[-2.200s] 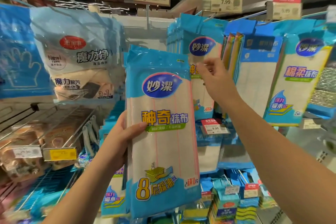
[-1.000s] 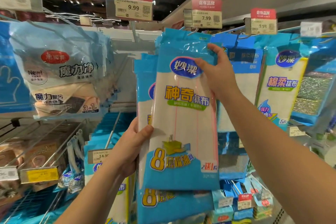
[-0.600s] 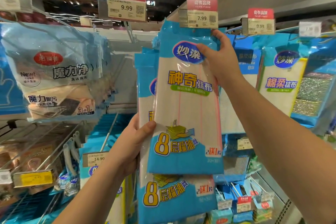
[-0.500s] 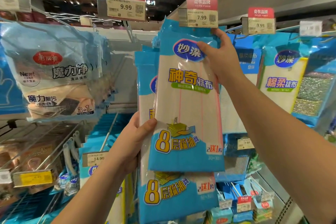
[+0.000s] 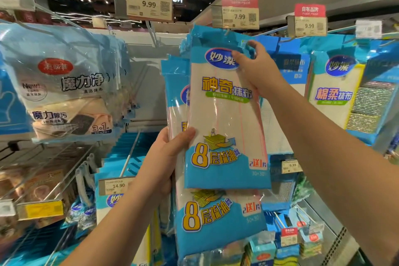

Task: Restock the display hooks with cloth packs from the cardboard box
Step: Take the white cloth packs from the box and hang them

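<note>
Front cloth pack (image 5: 226, 114): glossy clear plastic film, wrinkled and catching glare, over pale woven-looking cloth with thin pink lines; printed blue bands top and bottom. Second pack (image 5: 218, 220) behind: same shiny film. Left-hand pouch (image 5: 71, 84): translucent crinkled plastic, strongly reflective. Price tag (image 5: 239, 16): matt paper behind a clear, slightly glossy holder. Display hook (image 5: 129, 157): thin bright metal wire, smooth. Scouring pads (image 5: 369, 106) at right: coarse, glittery, possibly metallic fibre, though blurred. Shelf edge (image 5: 323, 220): smooth, reflective, glass-like.
</note>
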